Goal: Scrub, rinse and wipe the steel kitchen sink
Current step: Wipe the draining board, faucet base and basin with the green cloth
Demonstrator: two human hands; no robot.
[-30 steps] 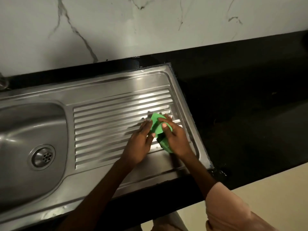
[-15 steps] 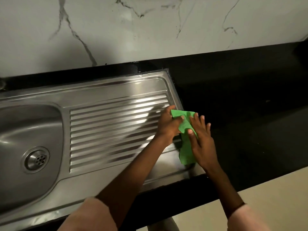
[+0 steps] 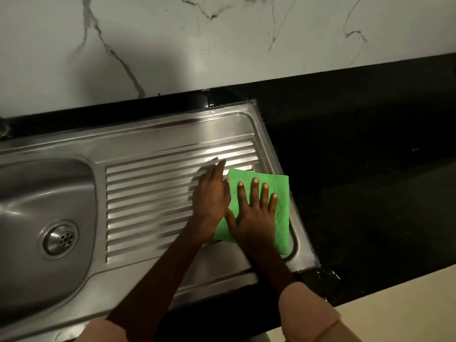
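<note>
The steel sink (image 3: pixel 172 134) has its basin (image 3: pixel 37 193) and drain (image 3: pixel 60 239) on the left and a ribbed drainboard (image 3: pixel 148 201) on the right. A green cloth (image 3: pixel 281 193) lies spread flat over the drainboard's right end, reaching its right rim. My right hand (image 3: pixel 254 218) presses flat on the cloth, fingers spread. My left hand (image 3: pixel 212 196) lies flat on the ribs just left of the cloth, fingers together and touching its left edge. Both forearms come in from the bottom of the view.
A black countertop (image 3: pixel 357 169) extends to the right of the sink and looks wet near the sink's front right corner (image 3: pixel 320 270). A white marble-patterned wall (image 3: pixel 222 45) stands behind. A cream surface (image 3: pixel 407 304) shows below the counter edge at bottom right.
The cloth was bunched between both hands mid-drainboard; it has moved to the right end and now lies spread flat. My right hand has flattened on it and my left hand has slid off beside it.
</note>
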